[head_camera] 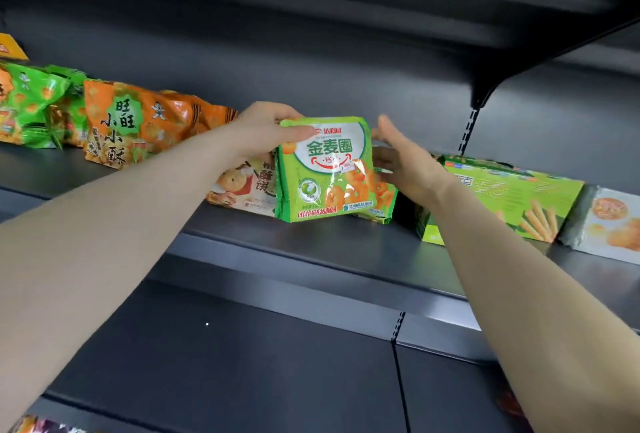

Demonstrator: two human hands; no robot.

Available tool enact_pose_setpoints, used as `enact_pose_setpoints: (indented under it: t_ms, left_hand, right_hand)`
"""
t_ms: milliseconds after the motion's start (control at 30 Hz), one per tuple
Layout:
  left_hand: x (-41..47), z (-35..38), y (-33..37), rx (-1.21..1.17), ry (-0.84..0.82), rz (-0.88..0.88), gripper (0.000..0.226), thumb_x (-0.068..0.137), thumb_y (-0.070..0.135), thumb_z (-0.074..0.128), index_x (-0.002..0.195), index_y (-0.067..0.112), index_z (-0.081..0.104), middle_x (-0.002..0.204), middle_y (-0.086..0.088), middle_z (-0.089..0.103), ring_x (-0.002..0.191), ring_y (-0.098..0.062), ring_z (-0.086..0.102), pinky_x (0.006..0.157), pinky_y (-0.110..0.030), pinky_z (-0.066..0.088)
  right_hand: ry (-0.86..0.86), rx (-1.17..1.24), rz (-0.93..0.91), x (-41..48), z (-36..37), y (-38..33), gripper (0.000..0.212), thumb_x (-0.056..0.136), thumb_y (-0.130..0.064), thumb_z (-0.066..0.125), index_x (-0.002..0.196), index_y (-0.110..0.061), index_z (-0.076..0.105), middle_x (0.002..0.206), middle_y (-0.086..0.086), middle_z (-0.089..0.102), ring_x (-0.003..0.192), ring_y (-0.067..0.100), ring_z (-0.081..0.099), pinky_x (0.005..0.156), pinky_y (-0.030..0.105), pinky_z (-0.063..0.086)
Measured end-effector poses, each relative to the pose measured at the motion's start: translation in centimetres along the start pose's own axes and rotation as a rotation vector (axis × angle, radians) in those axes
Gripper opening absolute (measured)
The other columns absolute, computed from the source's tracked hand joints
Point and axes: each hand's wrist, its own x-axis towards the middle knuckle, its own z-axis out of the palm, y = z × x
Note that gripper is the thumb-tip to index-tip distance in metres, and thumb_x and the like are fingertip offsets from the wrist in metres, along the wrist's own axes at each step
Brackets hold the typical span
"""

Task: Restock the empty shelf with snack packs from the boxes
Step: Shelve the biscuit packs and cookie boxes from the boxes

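At the shelf (329, 245), a green snack pack (325, 169) is gripped upright at its top corner by the left hand (263, 129); the right hand (405, 166) is spread open beside it.

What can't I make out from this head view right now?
- Head view: supply boxes are out of frame.
- Second green pack: mostly hidden behind the green snack pack the left hand grips.
- Right hand: motion-blurred; contact with any pack unclear.
- Bottom-left pack: cut off by the frame edge.
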Motion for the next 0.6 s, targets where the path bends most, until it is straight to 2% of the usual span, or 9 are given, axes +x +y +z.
enact_pose_setpoints:
  t_ms: [67, 133, 167, 267, 333, 400, 500, 600]
  left_hand:
    - [0.8, 1.4, 0.0, 0.009, 0.009, 0.029, 0.027, 0.086, 0.043, 0.073, 0.109, 0.029, 0.070, 0.100, 0.006, 0.074, 0.095, -0.014, 0.070, 0.080, -0.039, 0.059]
    - [1.1, 2.7, 0.0, 0.009, 0.044, 0.065, 0.025, 0.088, 0.036, 0.073, 0.111, 0.027, 0.070, 0.107, 0.006, 0.070, 0.096, -0.010, 0.066, 0.073, -0.032, 0.056]
    - [1.2, 3.3, -0.1, -0.020, 0.047, 0.066, 0.025, 0.089, 0.029, 0.073, 0.113, 0.025, 0.070, 0.109, 0.003, 0.070, 0.097, -0.010, 0.065, 0.072, -0.031, 0.055]
    - [1.4, 4.5, -0.6, -0.045, 0.022, 0.079, 0.034, 0.087, 0.012, 0.074, 0.120, 0.014, 0.068, 0.112, -0.007, 0.071, 0.097, -0.014, 0.067, 0.084, -0.030, 0.056]
    - [1.5, 4.8, -1.0, 0.015, 0.052, 0.123, 0.038, 0.085, 0.008, 0.075, 0.122, 0.013, 0.066, 0.116, -0.009, 0.070, 0.099, -0.015, 0.067, 0.093, -0.028, 0.053]
    - [1.4, 4.9, -1.1, 0.048, 0.088, 0.153, 0.038, 0.085, 0.008, 0.074, 0.122, 0.013, 0.066, 0.118, -0.007, 0.069, 0.104, -0.017, 0.066, 0.099, -0.031, 0.050]
    - [0.9, 4.8, -1.3, 0.088, 0.120, 0.163, 0.033, 0.087, 0.010, 0.072, 0.119, 0.013, 0.069, 0.114, -0.003, 0.070, 0.104, -0.015, 0.066, 0.098, -0.029, 0.050]
    - [0.4, 4.5, -2.1, 0.148, 0.150, 0.161, 0.026, 0.088, 0.015, 0.071, 0.113, 0.020, 0.072, 0.109, 0.003, 0.072, 0.102, -0.012, 0.066, 0.099, -0.035, 0.050]
  right_hand:
    - [-0.053, -0.056, 0.014, -0.4, -0.9, 0.9, 0.049, 0.085, -0.045, 0.073, 0.127, -0.021, 0.063, 0.114, 0.000, 0.073, 0.099, 0.017, 0.070, 0.081, 0.033, 0.057]
    - [0.012, -0.074, 0.041, -0.8, -1.8, 2.0, 0.044, 0.085, -0.025, 0.077, 0.125, -0.016, 0.063, 0.115, 0.002, 0.073, 0.106, 0.022, 0.070, 0.097, 0.043, 0.053]
    - [0.053, -0.055, 0.067, -1.0, -2.3, 2.6, 0.043, 0.085, -0.019, 0.077, 0.125, -0.013, 0.063, 0.115, 0.004, 0.074, 0.105, 0.022, 0.070, 0.100, 0.043, 0.051]
    - [0.174, 0.043, 0.118, -1.5, -3.0, 3.9, 0.038, 0.087, -0.010, 0.074, 0.121, -0.004, 0.059, 0.112, 0.011, 0.074, 0.088, 0.021, 0.072, 0.092, 0.041, 0.055]
    - [0.265, 0.033, 0.134, -1.3, -2.9, 4.6, 0.033, 0.088, -0.010, 0.073, 0.117, -0.005, 0.059, 0.105, 0.012, 0.073, 0.076, 0.020, 0.070, 0.083, 0.039, 0.055]
    - [0.378, -0.018, 0.153, -0.9, -2.6, 5.3, 0.025, 0.087, -0.012, 0.074, 0.107, -0.007, 0.059, 0.095, 0.011, 0.069, 0.073, 0.021, 0.065, 0.075, 0.039, 0.054]
    - [0.545, -0.224, 0.187, 0.1, -2.0, 6.2, 0.026, 0.084, -0.027, 0.076, 0.089, -0.012, 0.057, 0.087, 0.011, 0.064, 0.081, 0.029, 0.066, 0.080, 0.045, 0.059]
    - [0.624, -0.474, 0.260, 0.6, -1.2, 6.4, 0.047, 0.085, -0.043, 0.070, 0.111, -0.006, 0.059, 0.104, 0.014, 0.068, 0.097, 0.036, 0.068, 0.084, 0.045, 0.057]
